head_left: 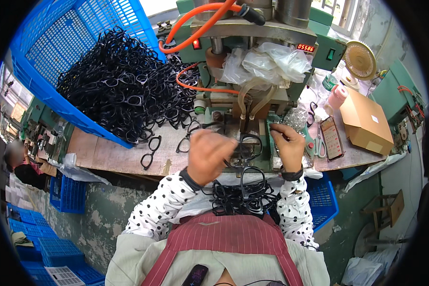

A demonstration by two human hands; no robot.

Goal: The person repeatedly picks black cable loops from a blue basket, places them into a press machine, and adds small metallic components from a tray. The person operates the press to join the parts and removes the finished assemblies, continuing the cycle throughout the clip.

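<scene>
My left hand (pixel 210 156), slightly blurred by motion, is closed with a black eyeglass frame (pixel 259 153) at its fingertips, just in front of the press (pixel 267 101). My right hand (pixel 290 147) hovers over a green-edged tray (pixel 277 162) beside the press, thumb and fingers pinched together. Whatever lies between those fingertips is too small to make out. Below the hands, a heap of black eyeglass frames (pixel 233 196) rests on my lap against the red striped apron (pixel 219 233). One frame (pixel 253 177) stands up out of that heap.
At left, a tilted blue crate (pixel 81 117) spills a big pile of black frames (pixel 114 90) onto the bench. Loose frames (pixel 151 152) lie near its edge. Right of the press are scissors (pixel 320 147), a phone (pixel 331 137), a cardboard box (pixel 367 121) and a small fan (pixel 360 60).
</scene>
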